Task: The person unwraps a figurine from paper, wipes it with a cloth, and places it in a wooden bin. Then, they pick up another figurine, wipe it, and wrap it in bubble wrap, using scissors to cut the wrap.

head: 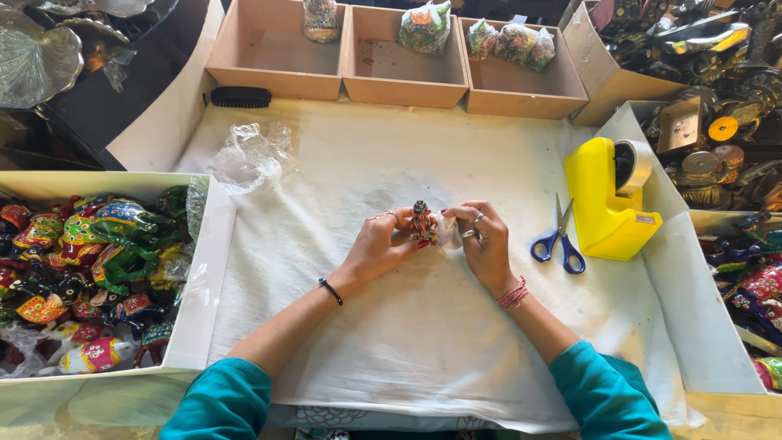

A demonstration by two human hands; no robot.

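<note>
**Painted figurine pinched between both hands at frame centre**

Painted in red, orange and green, small figurine (421, 221) held upright just above the white cloth (407, 326), at the centre of the frame. Left hand (376, 244) curled against its left side, fingers (399, 218) closed lightly round the body; right hand (482, 240) pressed to its right side, fingertips pinching what looks like a scrap of clear wrap or tape against it, too small to tell which. Both grips tight and close, thumbs tucked behind, presumably to keep so small a piece steady while something thin goes on it.

Laid within easy reach to the right of centre: blue-handled scissors (559, 240) flat on the cloth, and just beyond them a yellow tape dispenser (607, 200), roll facing the hands. Crumpled clear plastic (251, 155) lying at upper left of the cloth. White tray (208, 269) at the left edge, packed with brightly painted animal figures (106, 244), some in plastic. Three open wooden boxes (407, 81) lined along the top of the counter, wrapped pieces resting at their back walls, a black brush (240, 97) before the leftmost. Metal wares (709, 114) heaped at upper right.
</note>
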